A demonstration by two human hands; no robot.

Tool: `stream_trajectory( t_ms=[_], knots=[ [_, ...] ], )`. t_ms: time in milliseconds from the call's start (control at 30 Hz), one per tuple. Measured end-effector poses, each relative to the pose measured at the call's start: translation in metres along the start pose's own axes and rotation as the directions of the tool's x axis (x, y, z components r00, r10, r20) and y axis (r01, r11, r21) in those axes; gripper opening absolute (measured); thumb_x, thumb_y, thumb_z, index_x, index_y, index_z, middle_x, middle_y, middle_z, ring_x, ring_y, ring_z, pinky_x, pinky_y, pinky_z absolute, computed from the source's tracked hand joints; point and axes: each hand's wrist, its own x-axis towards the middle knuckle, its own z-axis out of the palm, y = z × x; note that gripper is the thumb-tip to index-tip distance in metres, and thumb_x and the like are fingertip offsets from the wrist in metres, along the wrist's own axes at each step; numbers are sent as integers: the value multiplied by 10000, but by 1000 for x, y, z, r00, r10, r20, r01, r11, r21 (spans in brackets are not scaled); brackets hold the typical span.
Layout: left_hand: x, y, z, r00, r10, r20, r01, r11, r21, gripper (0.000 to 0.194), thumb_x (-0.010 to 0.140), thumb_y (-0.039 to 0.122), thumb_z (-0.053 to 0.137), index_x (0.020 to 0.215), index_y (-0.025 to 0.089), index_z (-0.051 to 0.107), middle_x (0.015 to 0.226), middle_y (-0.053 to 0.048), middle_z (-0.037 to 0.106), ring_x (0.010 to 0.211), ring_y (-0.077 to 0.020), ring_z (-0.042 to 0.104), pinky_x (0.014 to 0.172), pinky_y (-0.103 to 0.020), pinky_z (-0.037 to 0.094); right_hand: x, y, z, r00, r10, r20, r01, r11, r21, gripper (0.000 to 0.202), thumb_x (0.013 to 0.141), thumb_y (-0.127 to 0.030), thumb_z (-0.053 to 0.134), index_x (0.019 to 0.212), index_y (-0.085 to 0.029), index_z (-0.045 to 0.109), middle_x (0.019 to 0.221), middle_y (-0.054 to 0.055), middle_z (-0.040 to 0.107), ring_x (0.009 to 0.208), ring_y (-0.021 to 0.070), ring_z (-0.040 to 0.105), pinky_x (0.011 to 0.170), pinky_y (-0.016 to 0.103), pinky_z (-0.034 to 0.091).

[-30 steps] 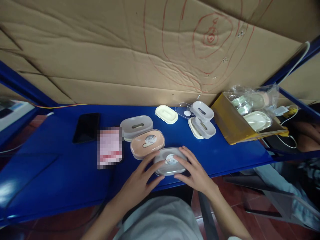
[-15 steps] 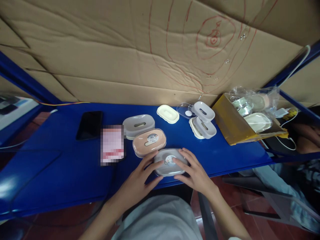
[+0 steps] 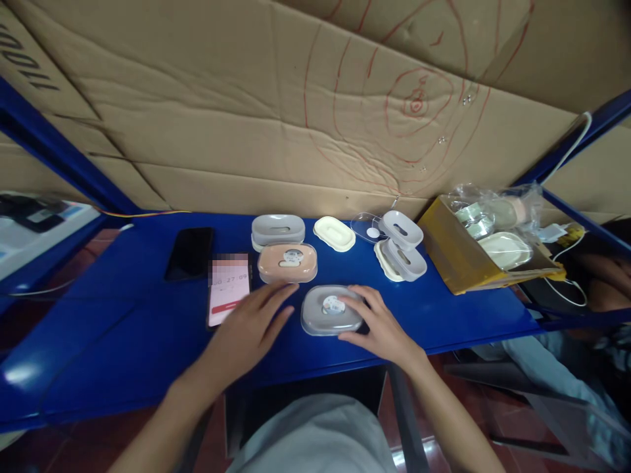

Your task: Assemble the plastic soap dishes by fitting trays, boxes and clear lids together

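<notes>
My right hand (image 3: 377, 323) spans the right end of a grey oval soap box (image 3: 318, 318) with a clear lid and a round sticker, thumb at its near edge and fingers on top. My left hand (image 3: 256, 322) is apart from that box, its fingers stretched out just below a peach soap box (image 3: 269, 266), also clear-lidded with a sticker. Whether the fingertips touch the peach box I cannot tell. Behind it sits another grey box (image 3: 266, 226) on a cream base.
Left lie a black phone (image 3: 190, 255) and a lit phone (image 3: 227, 289). Towards the back are a cream tray (image 3: 334, 234), a clear lid (image 3: 362, 223) and grey slotted parts (image 3: 411, 261). A cardboard box (image 3: 444, 253) with wrapped pieces stands right, and a seated person is beyond.
My left hand has let go of the grey clear-lidded box and moved left. The peach box and the grey box behind it now lie straighter, one in front of the other. The view has shifted slightly.
</notes>
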Motion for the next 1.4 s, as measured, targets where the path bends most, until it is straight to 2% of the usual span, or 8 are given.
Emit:
stream_trajectory(
  t_ms=[133,300,533,800,967,1100,1200,1400],
  knots=[
    [50,-62,-30,998,-58,40,55,996,70,485,1054,250,395,1467,228,649,1557,-138,632,1440,-365,604,1238,-596,453,19,3,0,996,82,-17,-83,995,-58,685,1014,-487,761,1613,-295,491,1640,166,496,1541,370,467,1240,604,466],
    [111,-138,-33,981,-111,161,110,994,19,597,897,466,622,1437,217,672,1634,-150,550,1526,-402,506,1268,-605,411,14,0,14,981,150,-122,-168,974,-151,758,1075,-432,667,1725,-308,298,1794,192,276,1694,415,208,1297,726,302],
    [134,-161,-12,978,-133,161,149,985,-87,692,877,699,657,1355,205,731,1628,-169,531,1492,-378,542,1273,-539,421,-11,-10,20,960,232,-160,-252,960,-123,696,1121,-435,571,1745,-339,278,1797,179,291,1612,401,416,1182,620,530],
    [124,-152,-16,975,-221,30,222,949,-224,809,869,871,609,1273,183,744,1527,-173,632,1323,-345,671,1121,-523,594,-18,-48,26,971,193,-138,-222,944,-242,607,1122,-364,546,1710,-351,393,1699,174,463,1337,419,664,1006,629,631],
    [105,-133,-40,958,-276,-73,242,922,-301,827,896,868,626,1343,174,679,1455,-137,684,1188,-311,734,1041,-523,664,6,-55,32,986,137,-96,-158,949,-273,608,1117,-360,549,1704,-285,409,1692,216,472,1245,409,720,941,602,668],
    [74,-98,-68,957,-253,-140,200,930,-308,711,997,739,653,1424,170,639,1528,-61,637,1302,-319,686,1150,-555,601,37,-52,36,987,148,-56,-157,964,-213,669,1111,-332,565,1736,-245,343,1772,232,338,1262,406,729,971,575,670],
    [46,-60,-75,963,-184,-199,137,963,-231,549,1032,664,658,1422,277,665,1556,-26,622,1369,-339,658,1194,-577,573,53,-48,30,978,201,-50,-204,977,-69,743,1126,-362,544,1778,-258,205,1830,220,177,1397,412,661,1011,548,663],
    [-8,17,-27,982,31,-188,-58,989,-137,356,1095,452,646,1444,384,663,1602,-34,601,1306,-294,731,1154,-474,621,22,-37,11,957,221,-189,-147,929,340,943,1069,-535,668,1786,-325,91,1833,139,238,1687,333,269,1332,571,371]
  ],
)
